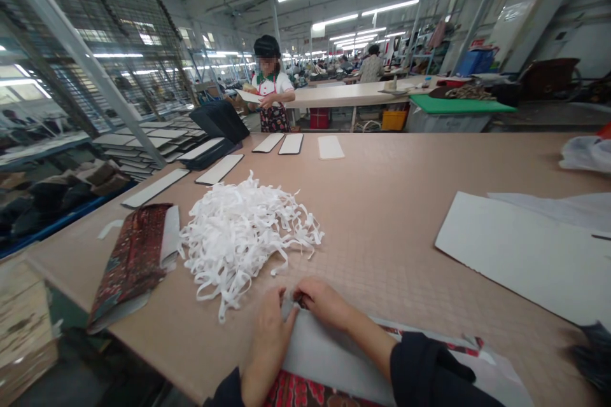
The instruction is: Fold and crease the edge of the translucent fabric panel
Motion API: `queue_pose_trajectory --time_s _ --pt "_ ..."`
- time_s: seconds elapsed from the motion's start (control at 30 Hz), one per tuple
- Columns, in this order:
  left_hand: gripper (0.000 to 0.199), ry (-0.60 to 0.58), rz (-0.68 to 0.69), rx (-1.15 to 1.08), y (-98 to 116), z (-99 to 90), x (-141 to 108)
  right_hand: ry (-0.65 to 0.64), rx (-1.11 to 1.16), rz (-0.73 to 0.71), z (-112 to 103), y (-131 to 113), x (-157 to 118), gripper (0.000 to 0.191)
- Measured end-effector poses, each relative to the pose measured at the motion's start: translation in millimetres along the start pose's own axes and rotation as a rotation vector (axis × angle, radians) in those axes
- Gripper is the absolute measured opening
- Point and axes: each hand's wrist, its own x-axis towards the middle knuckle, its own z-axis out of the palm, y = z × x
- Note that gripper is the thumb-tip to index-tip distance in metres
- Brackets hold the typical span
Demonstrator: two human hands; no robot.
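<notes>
The long worktop (pixel 382 203) carries a broad white board (pixel 520 254) along its right side, a folded printed piece (pixel 131 254) and a loose heap of white strips (pixel 248 235) towards its left, and a printed cloth (pixel 305 391) at its near edge, under a pale sheet (pixel 329 356). The sheet looks light, thin and slightly stiff, apt to flex or slide, so its free edge seems the best place to take hold. The left hand (pixel 270 340) and right hand (pixel 322 302) are curled, fingertips meeting at the sheet's far corner, though whether they pinch it cannot be told.
</notes>
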Motion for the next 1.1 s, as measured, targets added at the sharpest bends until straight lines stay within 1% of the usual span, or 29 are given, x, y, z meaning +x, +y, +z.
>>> queue_pose_trajectory --time_s 0.07,0.13,0.2,0.3,0.4,0.6,0.7,0.87,1.1 --pt "0.022 0.014 0.146 0.137 5 -3.7 -2 -0.03 -0.047 0.001 0 2 3 0.024" --pt "0.012 -0.034 0.251 0.276 10 -8.2 -3 -0.066 -0.082 0.016 -1 2 5 0.024" --pt "0.014 -0.097 0.324 0.385 15 -11.1 -3 -0.098 -0.098 0.03 -3 1 7 0.023" --pt "0.02 -0.173 0.389 0.471 19 -12.3 -5 -0.145 -0.123 0.049 -8 -1 11 0.021" --pt "0.027 -0.224 0.392 0.509 19 -12.0 -8 -0.179 -0.163 0.081 -11 -3 14 0.02" --pt "0.036 -0.226 0.416 0.593 20 -10.8 -12 -0.234 -0.246 0.129 -10 -8 19 0.017" --pt "0.039 -0.258 0.437 0.606 19 -9.7 -11 -0.254 -0.271 0.154 -8 -10 20 0.016" --pt "0.036 -0.275 0.401 0.583 18 -8.8 -10 -0.21 -0.284 0.227 -8 -12 19 0.024" --pt "0.034 -0.274 0.343 0.545 19 -9.9 -11 -0.183 -0.268 0.283 -10 -14 19 0.016"
